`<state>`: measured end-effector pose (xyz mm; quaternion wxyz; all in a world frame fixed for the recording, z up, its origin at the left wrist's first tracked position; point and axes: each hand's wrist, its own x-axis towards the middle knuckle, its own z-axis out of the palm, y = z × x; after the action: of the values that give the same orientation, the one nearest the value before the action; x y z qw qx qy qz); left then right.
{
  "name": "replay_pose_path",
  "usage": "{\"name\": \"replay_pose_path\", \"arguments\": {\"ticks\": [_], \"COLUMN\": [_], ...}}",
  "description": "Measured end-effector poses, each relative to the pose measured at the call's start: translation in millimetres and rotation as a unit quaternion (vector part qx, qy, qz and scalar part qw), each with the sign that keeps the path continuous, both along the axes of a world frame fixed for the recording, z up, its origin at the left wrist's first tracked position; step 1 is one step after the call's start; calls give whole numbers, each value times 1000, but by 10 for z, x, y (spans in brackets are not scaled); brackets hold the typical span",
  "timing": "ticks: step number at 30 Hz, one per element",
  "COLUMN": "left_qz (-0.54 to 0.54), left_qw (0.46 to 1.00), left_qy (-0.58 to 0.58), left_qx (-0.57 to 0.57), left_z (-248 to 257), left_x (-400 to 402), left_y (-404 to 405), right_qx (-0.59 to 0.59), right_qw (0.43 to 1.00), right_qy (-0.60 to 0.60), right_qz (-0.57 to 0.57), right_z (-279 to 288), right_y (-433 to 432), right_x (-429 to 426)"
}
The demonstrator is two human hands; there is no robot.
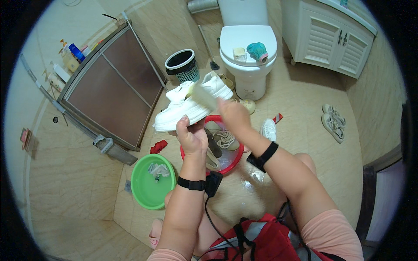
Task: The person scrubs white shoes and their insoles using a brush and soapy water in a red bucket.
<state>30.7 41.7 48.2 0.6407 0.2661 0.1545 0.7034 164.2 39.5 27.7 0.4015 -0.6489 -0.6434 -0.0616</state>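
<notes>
My left hand grips a white sneaker by its sole, held up with the toe towards the left. In my right hand is a pale scrub brush, blurred, its head against the sneaker's side. Below both hands stands a red basin with soaking shoes and pale laces in it. Another white sneaker lies just beyond the held one, and one more white shoe is on the floor to the right of the basin.
A green basin holding a wet cloth stands at the left, near a red cloth. Ahead are a toilet, a lined waste bin and a toilet brush. Grey shoes lie at the right. The floor is wet.
</notes>
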Motion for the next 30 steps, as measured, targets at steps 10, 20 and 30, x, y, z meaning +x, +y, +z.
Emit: {"name": "replay_pose_path", "arguments": {"ticks": [10, 20, 30], "left_qz": [1, -4, -201], "left_qw": [1000, 992, 924], "left_qy": [10, -74, -176], "left_qx": [-14, -104, -273], "left_z": [-40, 139, 169], "left_x": [-111, -296, -101], "left_y": [55, 37, -341], "right_qx": [-91, -165, -128], "right_qw": [984, 603, 404], "right_qy": [146, 771, 898], "right_qz": [50, 124, 113], "right_z": [-108, 15, 33], "right_y": [6, 33, -44], "right_x": [9, 696, 552]}}
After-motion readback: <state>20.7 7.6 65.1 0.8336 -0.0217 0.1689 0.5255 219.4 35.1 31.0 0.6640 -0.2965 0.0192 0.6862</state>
